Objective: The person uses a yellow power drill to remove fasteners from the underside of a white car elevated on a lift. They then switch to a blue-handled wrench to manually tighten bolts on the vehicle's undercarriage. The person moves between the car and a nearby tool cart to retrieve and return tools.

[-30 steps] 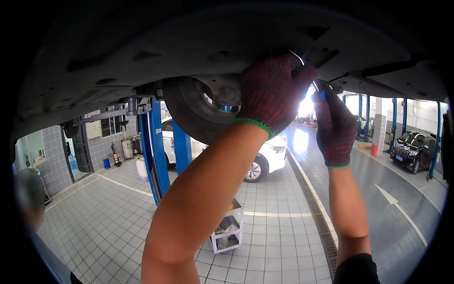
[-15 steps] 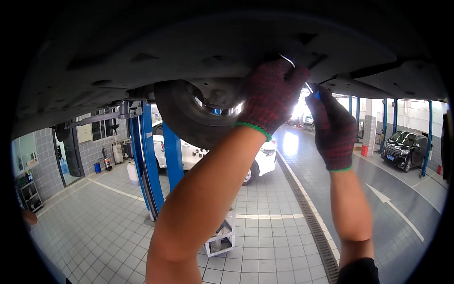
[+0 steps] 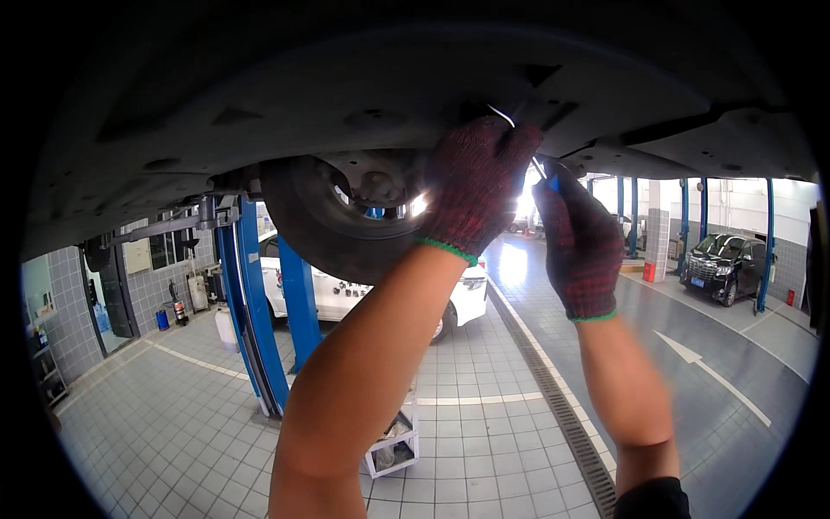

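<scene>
The left hand (image 3: 474, 182), in a dark knit glove, is raised against the car underbody (image 3: 346, 95) beside the wheel (image 3: 333, 216), its grip closed on a thin metal tool (image 3: 501, 115). The right hand (image 3: 577, 238), likewise gloved, is closed around a blue-handled tool (image 3: 550, 180) just beside it. A blue lift post (image 3: 251, 303) is seen on the tiled floor (image 3: 484, 432).

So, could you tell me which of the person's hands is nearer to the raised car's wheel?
Left. The left hand is pressed up against the underbody just right of the wheel, almost beside it. The right hand is farther right, holding a thin metal tool.
</scene>
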Demonstrator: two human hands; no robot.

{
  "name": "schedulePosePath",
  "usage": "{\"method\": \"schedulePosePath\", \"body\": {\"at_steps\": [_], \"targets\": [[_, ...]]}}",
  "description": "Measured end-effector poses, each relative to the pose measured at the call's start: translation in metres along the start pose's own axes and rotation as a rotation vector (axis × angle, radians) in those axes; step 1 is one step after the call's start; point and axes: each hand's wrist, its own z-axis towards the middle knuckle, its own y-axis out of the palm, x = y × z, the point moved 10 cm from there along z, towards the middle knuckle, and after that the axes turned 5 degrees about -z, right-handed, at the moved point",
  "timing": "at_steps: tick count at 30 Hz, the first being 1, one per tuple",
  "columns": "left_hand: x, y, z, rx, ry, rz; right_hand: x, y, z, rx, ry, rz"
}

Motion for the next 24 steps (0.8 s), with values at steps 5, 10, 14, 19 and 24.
{"method": "schedulePosePath", "body": {"at_steps": [5,10,14,19,24], "targets": [[0.004,-0.019,-0.006,0.230,0.186,0.010,-0.036,-0.021,0.020,-0.042,-0.153,-0.124],[0.020,-0.023,-0.004,0.099,0.238,0.118,-0.016,-0.005,0.020,-0.185,-0.043,-0.002],[-0.011,-0.022,-0.009,0.072,-0.160,-0.367,-0.012,0.000,0.006,-0.265,0.089,0.168],[0.006,-0.026,-0.023,0.030,-0.026,-0.308,-0.020,-0.011,-0.031,-0.217,-0.022,0.202],[0.003,-0.004,-0.025,-0.037,-0.187,-0.707,-0.048,-0.040,-0.025,-0.316,-0.288,0.007]]}}
